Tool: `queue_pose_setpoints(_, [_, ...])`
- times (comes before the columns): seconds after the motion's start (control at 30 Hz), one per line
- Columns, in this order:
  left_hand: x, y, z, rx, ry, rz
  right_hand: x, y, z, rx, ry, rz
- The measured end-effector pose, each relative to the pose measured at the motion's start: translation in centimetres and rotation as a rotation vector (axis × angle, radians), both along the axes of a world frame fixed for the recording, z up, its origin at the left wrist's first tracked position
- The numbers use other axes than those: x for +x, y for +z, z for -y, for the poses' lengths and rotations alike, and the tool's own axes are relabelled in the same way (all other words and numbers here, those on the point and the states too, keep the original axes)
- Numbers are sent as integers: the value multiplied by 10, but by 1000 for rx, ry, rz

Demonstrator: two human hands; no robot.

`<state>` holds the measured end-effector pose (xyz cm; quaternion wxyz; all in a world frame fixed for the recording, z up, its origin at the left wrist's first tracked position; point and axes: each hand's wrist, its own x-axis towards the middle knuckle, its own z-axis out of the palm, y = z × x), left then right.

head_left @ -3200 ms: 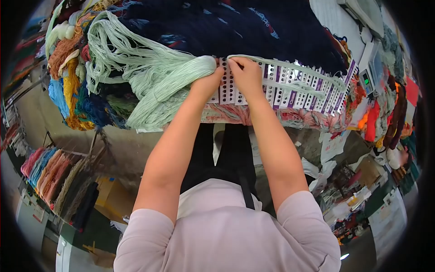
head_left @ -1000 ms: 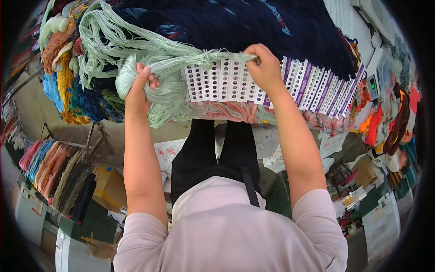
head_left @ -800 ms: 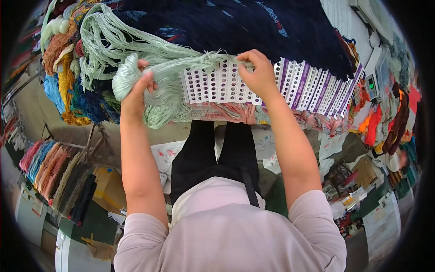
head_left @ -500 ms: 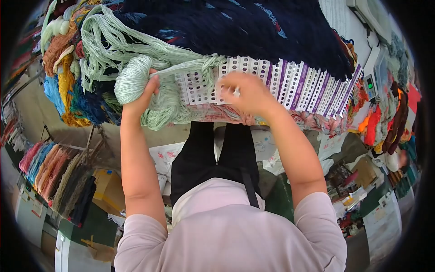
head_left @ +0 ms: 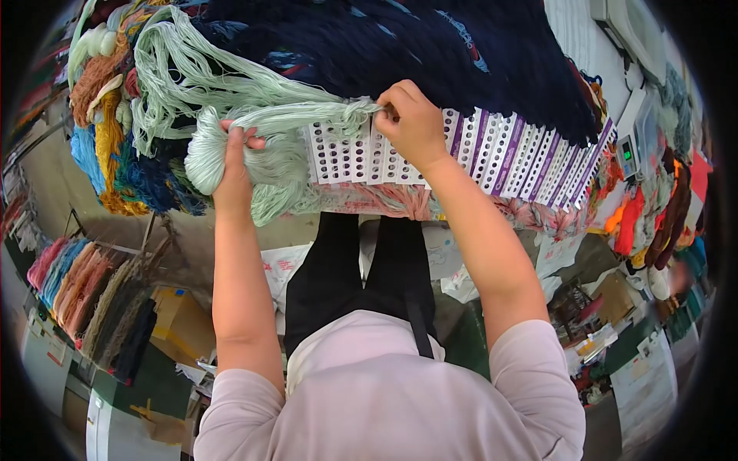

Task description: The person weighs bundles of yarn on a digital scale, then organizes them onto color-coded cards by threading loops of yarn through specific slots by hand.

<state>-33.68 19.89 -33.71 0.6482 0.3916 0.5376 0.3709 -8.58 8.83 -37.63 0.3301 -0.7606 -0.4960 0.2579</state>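
Observation:
My left hand (head_left: 236, 165) is closed round a pale green ball of thread (head_left: 205, 154) at the left of the table. A long pale green skein (head_left: 284, 111) runs from above that hand to the right. At the skein's right end, my right hand (head_left: 413, 127) pinches the thread between thumb and fingers. More loops of the same pale green thread (head_left: 165, 69) lie spread behind my left hand. Below the right hand is a row of white and purple cards with punched holes (head_left: 338, 157).
Dark navy yarn (head_left: 369, 46) heaps along the back. Brown and yellow skeins (head_left: 111, 127) hang at the left edge. A scale with a green display (head_left: 629, 154) stands at the right. Pink yarn (head_left: 384, 201) lines the front edge. A rack of coloured skeins (head_left: 84, 296) is at lower left.
My right hand has moved up from over the cards to the skein's end and now pinches it. The left hand has turned the ball slightly and shifted a little left.

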Motion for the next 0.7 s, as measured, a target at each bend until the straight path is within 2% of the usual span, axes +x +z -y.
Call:
queue_pose_setpoints(0.03, [4,-8,2,61,3,-114,0,1,1,2,8,3])
queue_pose_setpoints(0.07, [7,-19,6,-6,80,-116,1,1,2,65,-75,-155])
queue_pose_setpoints(0.1, [12,-28,11,-110,143,-16,3,1,3,129,-155,-313])
queue_pose_setpoints(0.13, [18,-36,16,-212,209,88,6,-1,7,145,-157,-368])
queue_pose_setpoints(0.2, [33,-38,20,-277,259,155,9,-6,12,132,-302,-798])
queue_pose_setpoints(0.23, [40,-39,22,-326,340,229,12,-5,14,167,-296,-931])
queue_pose_setpoints(0.33, [49,-40,24,-399,461,304,21,-1,12,116,-260,-1033])
queue_pose_setpoints(0.37, [46,-41,23,-408,425,336,26,-3,12,113,-256,-1034])
queue_pose_setpoints(0.43, [36,-41,20,-417,386,359,35,-7,11,-15,-88,-1024])
queue_pose_setpoints(0.57, [22,-35,12,-429,314,438,33,5,7,-54,-48,-885])
queue_pose_setpoints(0.63, [19,-28,9,-390,267,492,27,17,6,-168,19,-553])
queue_pose_setpoints(0.7, [16,-24,8,-373,305,454,22,13,5,-151,21,-485])
